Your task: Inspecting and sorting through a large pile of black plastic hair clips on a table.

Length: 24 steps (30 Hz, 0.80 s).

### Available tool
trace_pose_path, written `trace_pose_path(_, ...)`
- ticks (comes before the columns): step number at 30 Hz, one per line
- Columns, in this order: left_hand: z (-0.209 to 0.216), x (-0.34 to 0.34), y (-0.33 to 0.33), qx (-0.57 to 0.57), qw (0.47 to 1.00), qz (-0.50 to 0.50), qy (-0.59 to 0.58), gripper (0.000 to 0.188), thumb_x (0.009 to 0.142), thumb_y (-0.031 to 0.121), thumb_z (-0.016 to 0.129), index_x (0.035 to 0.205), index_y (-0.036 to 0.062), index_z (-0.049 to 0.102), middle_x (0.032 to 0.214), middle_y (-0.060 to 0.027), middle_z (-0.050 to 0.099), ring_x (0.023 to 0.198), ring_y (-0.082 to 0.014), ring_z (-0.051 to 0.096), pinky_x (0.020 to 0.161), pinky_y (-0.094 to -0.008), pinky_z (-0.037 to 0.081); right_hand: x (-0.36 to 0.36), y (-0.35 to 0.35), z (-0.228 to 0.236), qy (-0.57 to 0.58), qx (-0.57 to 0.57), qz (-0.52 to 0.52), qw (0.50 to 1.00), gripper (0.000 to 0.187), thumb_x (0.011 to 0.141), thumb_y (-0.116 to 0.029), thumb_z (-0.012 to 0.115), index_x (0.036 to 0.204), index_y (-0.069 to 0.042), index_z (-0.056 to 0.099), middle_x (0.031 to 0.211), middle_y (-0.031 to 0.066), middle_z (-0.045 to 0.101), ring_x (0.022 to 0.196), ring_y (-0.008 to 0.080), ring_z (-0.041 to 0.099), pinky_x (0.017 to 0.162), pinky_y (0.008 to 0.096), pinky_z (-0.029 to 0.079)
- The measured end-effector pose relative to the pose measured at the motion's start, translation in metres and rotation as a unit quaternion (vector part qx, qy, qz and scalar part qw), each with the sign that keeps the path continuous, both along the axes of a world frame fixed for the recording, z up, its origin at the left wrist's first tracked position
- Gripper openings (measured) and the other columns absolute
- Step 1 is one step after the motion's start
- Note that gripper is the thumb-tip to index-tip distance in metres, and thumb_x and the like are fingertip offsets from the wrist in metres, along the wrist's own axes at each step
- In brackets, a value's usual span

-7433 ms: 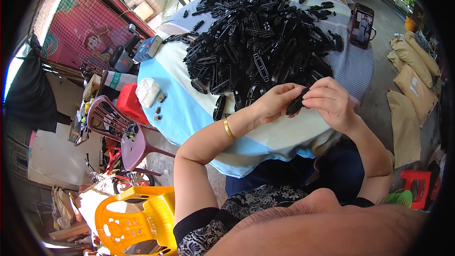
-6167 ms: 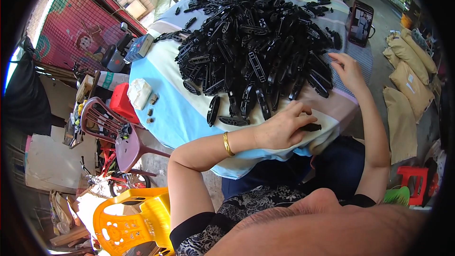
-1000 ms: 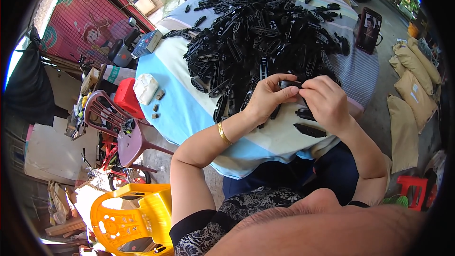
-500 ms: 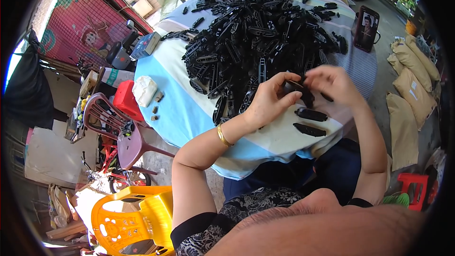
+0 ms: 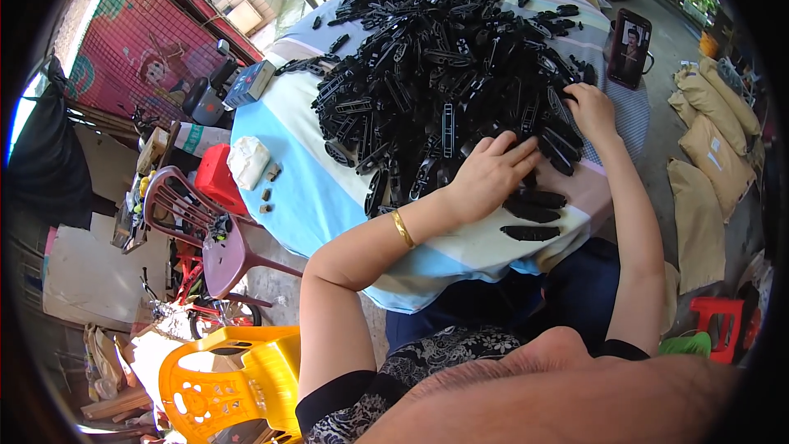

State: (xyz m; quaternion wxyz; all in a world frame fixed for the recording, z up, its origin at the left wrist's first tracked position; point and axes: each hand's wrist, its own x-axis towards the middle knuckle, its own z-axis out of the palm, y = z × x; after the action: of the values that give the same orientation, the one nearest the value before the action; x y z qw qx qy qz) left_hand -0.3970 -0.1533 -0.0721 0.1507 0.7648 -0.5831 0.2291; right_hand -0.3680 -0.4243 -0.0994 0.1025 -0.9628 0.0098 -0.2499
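A large heap of long, narrow black plastic pieces (image 5: 411,74), some with ladder-like openings, covers the middle of the cloth-covered table (image 5: 288,164). My left hand (image 5: 491,177) lies at the near edge of the heap, palm down with fingers stretched out over the pieces. What is under its palm is hidden. Farther right, my right hand (image 5: 590,111) is at the heap's right side, its fingers bent and closed around the end of a dark piece. Just below my left hand, separate black pieces (image 5: 532,211) rest near the table's front edge.
A phone (image 5: 630,48) stands upright at the table's right. At the left are a white crumpled bag (image 5: 249,162), small brown bits and a blue box (image 5: 250,83). A purple chair (image 5: 226,255), yellow chair (image 5: 271,370), red stool (image 5: 717,325) and sacks (image 5: 715,160) surround the table.
My hands have parted. The left, which held a black piece, has lowered flat onto the heap's near edge; the right has moved away to the heap's right side.
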Motion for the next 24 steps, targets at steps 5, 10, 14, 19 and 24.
trace_pose_path(5,-0.001,0.0,0.001,0.128,0.991,0.006,0.045,0.036,0.071,0.012,0.062,0.106,0.0058,0.056,0.112,-0.0081,0.055,0.104,-0.0242,0.047,0.088,-0.0331,0.04,-0.012,0.007,0.002,-0.062,0.052,-0.049,0.996,0.02,0.075,-0.008,0.066,0.094,-0.005,0.062,0.09,0.0118,0.065,0.079,0.0293,0.063,0.069,0.0375,0.05)
trace_pose_path(10,0.013,-0.007,0.007,-0.181,0.812,-0.002,0.555,0.03,0.08,-0.006,0.06,0.108,0.0001,0.054,0.1,-0.0067,0.06,0.09,-0.0156,0.059,0.076,-0.0292,0.05,-0.032,0.028,0.018,-0.107,0.317,0.106,0.936,0.017,0.077,-0.005,0.068,0.092,-0.001,0.06,0.08,0.0078,0.065,0.069,0.0156,0.062,0.061,0.0269,0.049)
trace_pose_path(14,0.0,0.002,0.018,-0.283,0.568,-0.092,0.768,0.03,0.084,-0.002,0.06,0.113,0.0006,0.053,0.102,-0.0066,0.06,0.094,-0.0136,0.059,0.083,-0.0273,0.052,-0.065,0.086,0.053,0.028,0.477,0.194,0.857,0.015,0.084,-0.007,0.063,0.098,0.0,0.062,0.075,0.0031,0.063,0.061,0.0061,0.054,0.053,0.019,0.043)
trace_pose_path(19,0.0,-0.001,0.019,-0.271,0.548,-0.117,0.783,0.029,0.085,-0.001,0.059,0.113,0.0009,0.052,0.103,-0.007,0.059,0.094,-0.0158,0.06,0.086,-0.0289,0.052,-0.081,0.11,0.062,-0.068,0.291,0.271,0.915,0.015,0.088,-0.005,0.055,0.099,0.001,0.064,0.075,0.0084,0.058,0.066,0.0143,0.056,0.057,0.0217,0.043)
trace_pose_path(24,-0.003,0.0,0.019,-0.278,0.538,-0.103,0.789,0.027,0.085,-0.001,0.059,0.112,0.0016,0.053,0.101,-0.0059,0.059,0.093,-0.0155,0.06,0.086,-0.029,0.052,-0.083,0.115,0.055,-0.058,0.315,0.295,0.9,0.016,0.081,0.002,0.06,0.097,0.001,0.063,0.08,0.0091,0.062,0.068,0.0154,0.06,0.06,0.0244,0.047)
